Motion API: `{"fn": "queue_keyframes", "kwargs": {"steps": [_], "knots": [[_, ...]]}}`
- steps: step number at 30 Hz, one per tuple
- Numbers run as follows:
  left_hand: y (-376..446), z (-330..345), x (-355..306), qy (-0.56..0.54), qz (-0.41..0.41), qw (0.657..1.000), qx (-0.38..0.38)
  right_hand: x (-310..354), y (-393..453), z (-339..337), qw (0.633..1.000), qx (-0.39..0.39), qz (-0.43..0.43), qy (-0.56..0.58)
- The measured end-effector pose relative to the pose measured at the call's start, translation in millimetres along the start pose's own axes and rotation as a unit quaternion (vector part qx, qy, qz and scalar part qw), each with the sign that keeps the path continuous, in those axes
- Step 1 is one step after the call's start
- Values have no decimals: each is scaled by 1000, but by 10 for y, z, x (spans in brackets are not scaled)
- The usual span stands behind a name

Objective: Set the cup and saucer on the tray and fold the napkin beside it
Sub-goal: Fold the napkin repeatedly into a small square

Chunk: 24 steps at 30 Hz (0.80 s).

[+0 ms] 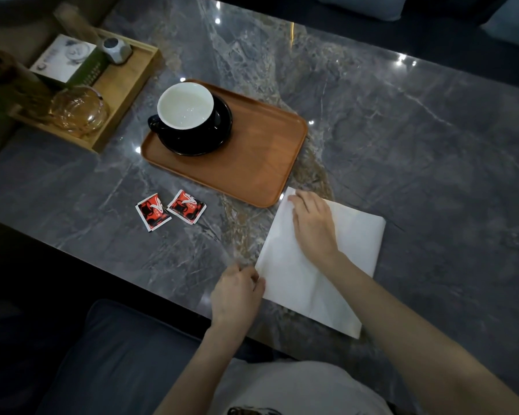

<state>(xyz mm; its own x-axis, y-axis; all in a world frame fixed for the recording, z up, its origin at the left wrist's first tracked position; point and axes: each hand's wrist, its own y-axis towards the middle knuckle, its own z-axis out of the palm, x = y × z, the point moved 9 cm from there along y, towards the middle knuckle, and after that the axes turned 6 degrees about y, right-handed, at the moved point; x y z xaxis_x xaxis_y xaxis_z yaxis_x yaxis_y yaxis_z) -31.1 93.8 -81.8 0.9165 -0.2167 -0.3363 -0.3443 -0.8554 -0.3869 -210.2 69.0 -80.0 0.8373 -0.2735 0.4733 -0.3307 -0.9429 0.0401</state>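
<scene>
On the grey marble tabletop point(402, 121) the brown tray point(261, 163) sits a little left of centre, and the black cup point(185, 107), white inside, stands on its black saucer point(219, 130) at the far left end of that tray, handle pointing left. The white napkin point(285, 265) lies flat just beside the tray's near right corner, its far corner almost touching the rim.

The right hand point(312, 226) rests palm down on the napkin, fingers stretched toward that far corner and pressing the paper flat; its grip holds nothing. The left hand point(237, 292) is at the napkin's near left corner by the tabletop's edge, fingers curled, and seems to pinch the paper's edge there, though the contact is too dim to be sure.

Two red sachets point(170, 209) lie side by side on the tabletop left of the napkin and nearer than the tray. At the far left a lighter wooden tray point(123, 85) carries a glass teapot point(78, 110), a green and white box point(66, 59) and a small grey faceted object point(116, 49).
</scene>
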Motion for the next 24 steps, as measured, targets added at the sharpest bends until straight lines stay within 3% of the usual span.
{"fn": "queue_keyframes", "kwargs": {"steps": [4, 8, 14, 17, 20, 24], "knots": [[20, -8, 101, -97, -31, 995, -8, 67, 50, -71, 998, -42, -23, -51], [90, -21, 259, -172, -88, 981, 18, 118, 69, -24, 997, -25, -50, -53], [105, 8, 320, -177, -95, 979, 40, 99, 98, 31, 997, 17, -72, -14], [57, 16, 282, -126, -90, 988, 21, 75, 47, 82, 997, 30, -73, -13], [10, -69, 83, 3, -27, 999, -27, 51, -13, 151, 997, 45, -64, -18], [-12, -94, -510, 117, 202, 967, -103, 5, -65, 238, 995, 83, -49, -20]]}}
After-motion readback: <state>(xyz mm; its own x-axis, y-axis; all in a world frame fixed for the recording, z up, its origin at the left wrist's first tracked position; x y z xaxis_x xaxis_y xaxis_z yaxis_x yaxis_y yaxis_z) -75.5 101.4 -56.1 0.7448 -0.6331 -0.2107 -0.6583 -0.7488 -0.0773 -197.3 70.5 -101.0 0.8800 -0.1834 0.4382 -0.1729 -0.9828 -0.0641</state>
